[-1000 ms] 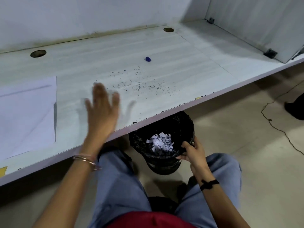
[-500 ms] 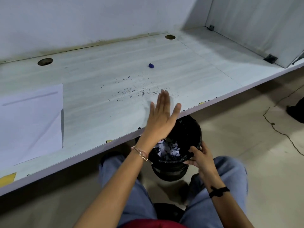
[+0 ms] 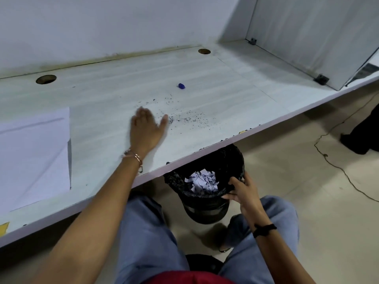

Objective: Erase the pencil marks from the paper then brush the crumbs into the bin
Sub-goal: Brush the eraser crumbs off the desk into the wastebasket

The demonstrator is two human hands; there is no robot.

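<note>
So here's where we're at: our left hand [image 3: 146, 128] lies flat on the bench [image 3: 235, 95], fingers straight with the thumb out (bit blurry), just left of the crumbs [image 3: 184, 117] scattered mid-bench toward the front edge. Our right hand [image 3: 240, 191] has its fingers curled over the rim of the bin [image 3: 174, 181], held under that front edge. The paper [image 3: 34, 156] lies at the bench's left end, well apart from the mess.

What we'd worry about — the crumb patch looks wider than the bin's mouth, and part of the bin is tucked beneath the bench, so a fast sweep could send bits past the rim onto the floor [image 3: 307, 201] or our jeans [image 3: 147, 232]. Pressing hard could smear graphite too. The blue eraser [image 3: 181, 86] sits behind the crumbs — a wide swipe might take it along.
</note>
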